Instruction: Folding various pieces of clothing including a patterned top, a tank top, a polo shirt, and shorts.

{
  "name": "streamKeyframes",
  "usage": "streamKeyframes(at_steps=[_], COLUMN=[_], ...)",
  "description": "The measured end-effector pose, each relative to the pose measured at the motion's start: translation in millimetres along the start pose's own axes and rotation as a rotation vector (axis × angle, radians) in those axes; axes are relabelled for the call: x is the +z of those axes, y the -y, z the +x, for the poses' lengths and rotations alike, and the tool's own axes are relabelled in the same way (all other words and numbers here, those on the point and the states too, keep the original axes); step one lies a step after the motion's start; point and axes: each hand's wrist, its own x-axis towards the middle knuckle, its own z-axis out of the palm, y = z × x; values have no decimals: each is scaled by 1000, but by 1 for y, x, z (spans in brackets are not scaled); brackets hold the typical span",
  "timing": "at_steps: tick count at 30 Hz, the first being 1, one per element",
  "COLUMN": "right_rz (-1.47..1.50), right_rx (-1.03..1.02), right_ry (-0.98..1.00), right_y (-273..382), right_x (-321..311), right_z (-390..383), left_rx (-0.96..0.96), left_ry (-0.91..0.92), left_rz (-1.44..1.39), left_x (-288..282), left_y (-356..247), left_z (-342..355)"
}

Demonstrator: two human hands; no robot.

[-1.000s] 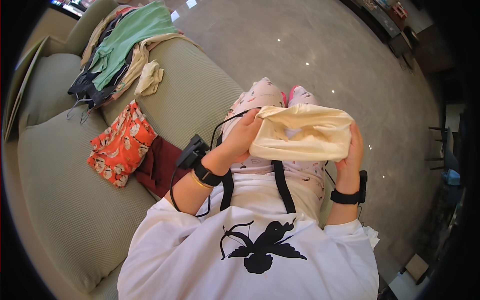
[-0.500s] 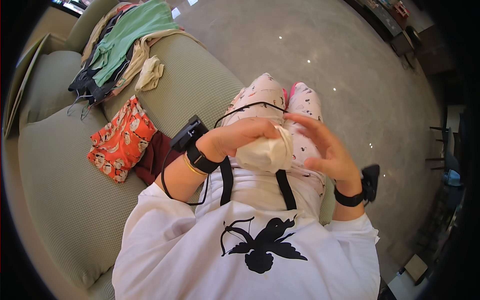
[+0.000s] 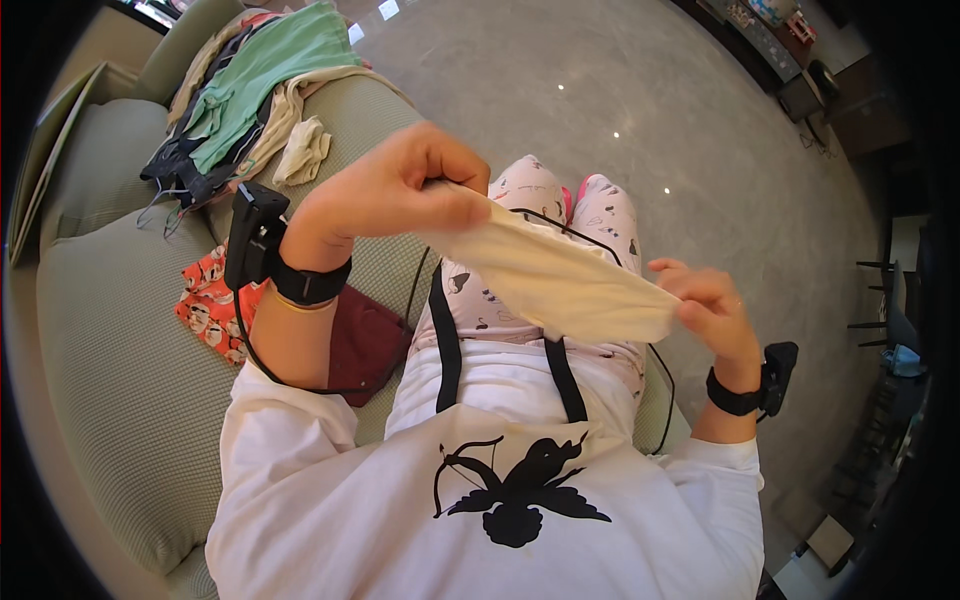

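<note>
Cloth [image 3: 570,280] partly hides the patterned trousers [image 3: 611,217] beneath.

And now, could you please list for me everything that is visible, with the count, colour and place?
Held cloth: one, cream, above the lap
Sofa: one, grey-green, left side
Clothes pile: one, mixed with mint green on top, far sofa end
Crumpled cloth: one, cream, beside the pile
Patterned garment: one, orange, sofa, partly hidden
Maroon garment: one, maroon, sofa
Floor: one, grey, ahead and right
Furniture: count unclear, dark, right edge
T-shirt: one, white with black print, worn
Trousers: one pair, pale pink patterned, worn
Straps: two, black, near the waist
Wrist devices: two, black, one per wrist
Left hand: one, bare, cloth's left end
Right hand: one, bare, cloth's right end
</note>
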Motion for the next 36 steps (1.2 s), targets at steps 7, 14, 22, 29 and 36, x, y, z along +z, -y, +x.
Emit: streamKeyframes(at_steps=[7,14,22,29,36], right_rz=[7,-106,-866,-897,-574], right_rx=[-318,-174,-241,-382,-231], right_ry=[107,-6,-360,-572,-660], right_y=[26,8,31,45,0], right_x=[30,9,-11,-22,14], right_z=[4,-3,-6,13,61], left_rx=[591,613,410,507,174], left_ry=[-55,56,-343,-102,-476], left_rz=[60,-510,850,280,-1070], left_x=[74,24,26,46,86], left_y=[28,7,5,-1,51], left_z=[33,4,-14,-13,-13])
